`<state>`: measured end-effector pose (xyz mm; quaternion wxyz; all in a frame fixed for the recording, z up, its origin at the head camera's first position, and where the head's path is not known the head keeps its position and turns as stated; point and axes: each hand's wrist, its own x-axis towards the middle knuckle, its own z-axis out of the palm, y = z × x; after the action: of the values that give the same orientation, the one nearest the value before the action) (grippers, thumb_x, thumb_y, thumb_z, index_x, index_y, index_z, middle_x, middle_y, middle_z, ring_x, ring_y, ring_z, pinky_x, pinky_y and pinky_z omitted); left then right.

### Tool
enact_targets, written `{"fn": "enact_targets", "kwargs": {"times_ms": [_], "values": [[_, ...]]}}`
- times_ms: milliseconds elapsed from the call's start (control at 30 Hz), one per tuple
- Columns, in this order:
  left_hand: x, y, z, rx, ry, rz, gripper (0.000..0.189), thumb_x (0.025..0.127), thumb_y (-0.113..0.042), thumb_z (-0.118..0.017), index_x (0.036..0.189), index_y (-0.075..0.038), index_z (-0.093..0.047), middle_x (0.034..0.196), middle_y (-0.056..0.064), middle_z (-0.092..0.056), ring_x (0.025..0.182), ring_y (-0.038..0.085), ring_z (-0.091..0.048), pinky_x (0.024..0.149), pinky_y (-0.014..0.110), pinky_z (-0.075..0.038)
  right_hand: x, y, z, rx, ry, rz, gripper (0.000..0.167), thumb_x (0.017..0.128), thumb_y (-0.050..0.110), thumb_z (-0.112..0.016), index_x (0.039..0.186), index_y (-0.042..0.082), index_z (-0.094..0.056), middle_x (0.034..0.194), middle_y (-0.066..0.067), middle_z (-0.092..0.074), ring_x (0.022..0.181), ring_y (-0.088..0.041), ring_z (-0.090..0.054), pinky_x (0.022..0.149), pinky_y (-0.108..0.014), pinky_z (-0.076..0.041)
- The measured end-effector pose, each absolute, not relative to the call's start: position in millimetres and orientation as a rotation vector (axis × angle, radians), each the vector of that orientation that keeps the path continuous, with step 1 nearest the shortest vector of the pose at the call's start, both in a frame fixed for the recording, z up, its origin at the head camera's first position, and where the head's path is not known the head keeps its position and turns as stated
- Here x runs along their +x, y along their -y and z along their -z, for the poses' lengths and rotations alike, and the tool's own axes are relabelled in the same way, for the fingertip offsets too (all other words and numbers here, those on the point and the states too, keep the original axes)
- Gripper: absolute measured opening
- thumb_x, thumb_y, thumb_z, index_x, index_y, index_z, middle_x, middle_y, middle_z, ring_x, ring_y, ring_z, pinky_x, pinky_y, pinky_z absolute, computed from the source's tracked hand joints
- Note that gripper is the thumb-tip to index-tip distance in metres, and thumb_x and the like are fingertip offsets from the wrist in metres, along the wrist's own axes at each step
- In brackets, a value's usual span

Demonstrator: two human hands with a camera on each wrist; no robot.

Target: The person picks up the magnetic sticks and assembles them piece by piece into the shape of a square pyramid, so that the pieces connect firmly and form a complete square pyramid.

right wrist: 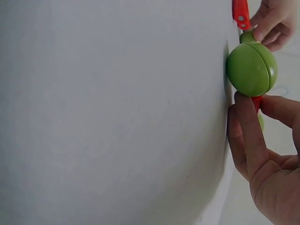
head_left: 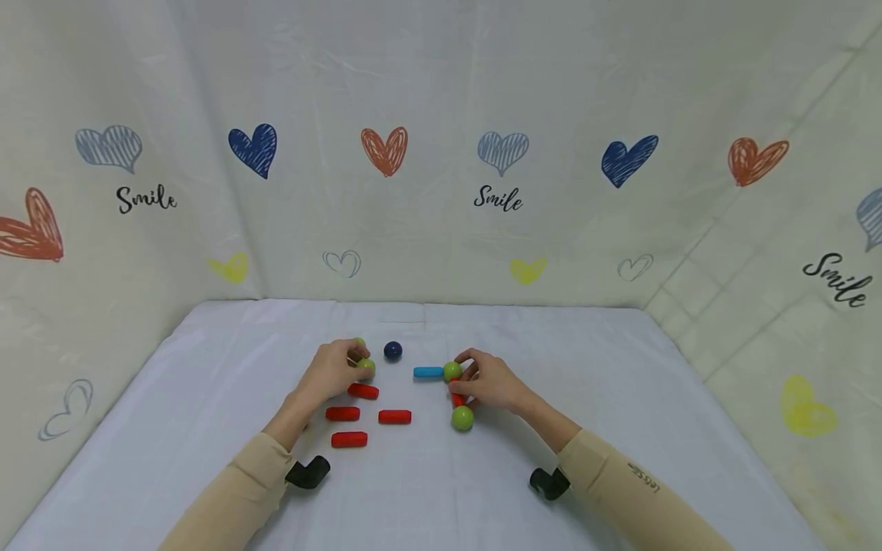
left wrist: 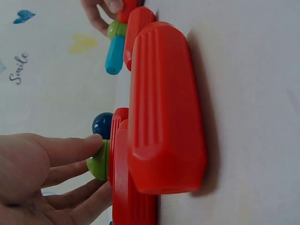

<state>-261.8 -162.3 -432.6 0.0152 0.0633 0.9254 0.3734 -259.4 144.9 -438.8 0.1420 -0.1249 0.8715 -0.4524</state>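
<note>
**Right hand (head_left: pixel 488 380) on the rod-and-ball chain, left hand (head_left: pixel 334 370) on a loose ball**

The chain lies a little right of the surface's middle, nearer the far edge than the near side. Its held red rod (head_left: pixel 458 399) runs between the far green ball (head_left: pixel 452 371) and the near green ball (head_left: pixel 462 418); the blue rod (head_left: pixel 429 373) points from the far ball toward the left edge. The right hand pinches the held red rod between thumb and fingers. Whether every end is fully seated cannot be told.

Just left, the left hand pinches a separate green ball (head_left: pixel 367 367), thumb against one side and fingers at the other. Another bit of green (head_left: pixel 360 340) shows behind its fingers, mostly hidden. The dark blue ball (head_left: pixel 393 351) sits close by, toward the far edge; four loose red rods (head_left: pixel 395 417) lie nearer the person.

The step in hand seems to be fitting rods to balls, with the left hand picking up a further part. The next move likely calls for bringing that ball to the blue rod's free end, lining up its hole, and pressing while the right hand braces the chain.

Farther out, a heart-printed backdrop (head_left: pixel 434 222) rises behind the far edge of the surface (head_left: pixel 551 337).
</note>
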Motion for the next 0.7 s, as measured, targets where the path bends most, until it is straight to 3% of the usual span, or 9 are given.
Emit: {"fn": "enact_targets", "kwargs": {"times_ms": [700], "values": [[-261, 145, 432, 0.27, -2.808, -1.259, 0.032, 0.089, -0.012, -0.081, 0.119, -0.005, -0.07, 0.11, 0.007, -0.068, 0.097, 0.024, -0.064, 0.078, 0.032, -0.059, -260, -146, 439, -0.353, -2.506, 1.318, 0.047, 0.092, 0.015, -0.078, 0.132, 0.001, -0.056, 0.094, -0.01, -0.063, 0.074, -0.02, -0.066, 0.066, -0.035, -0.061]]}}
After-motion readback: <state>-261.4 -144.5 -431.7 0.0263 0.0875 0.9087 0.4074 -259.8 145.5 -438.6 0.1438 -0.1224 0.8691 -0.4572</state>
